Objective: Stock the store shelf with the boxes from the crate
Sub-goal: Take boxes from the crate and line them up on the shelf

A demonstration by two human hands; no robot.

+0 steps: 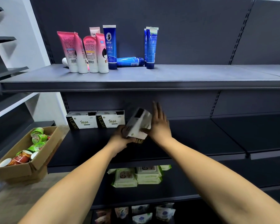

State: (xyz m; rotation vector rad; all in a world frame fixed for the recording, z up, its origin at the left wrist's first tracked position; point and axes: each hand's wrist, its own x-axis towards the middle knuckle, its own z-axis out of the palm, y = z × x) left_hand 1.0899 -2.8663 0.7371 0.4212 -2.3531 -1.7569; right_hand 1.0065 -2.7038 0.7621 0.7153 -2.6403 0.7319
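A white and black box is tilted above the middle shelf, blurred. My left hand grips its lower left end from below. My right hand lies against its right side with straight fingers pointing up and the thumb under its lower edge. Two more boxes of the same kind stand side by side at the back left of this shelf, just left of the held box. No crate is in view.
The upper shelf carries pink tubes and blue tubes. A cardboard box of cups sits at the left. Wet-wipe packs lie on the lower shelf, pouches on the bottom one.
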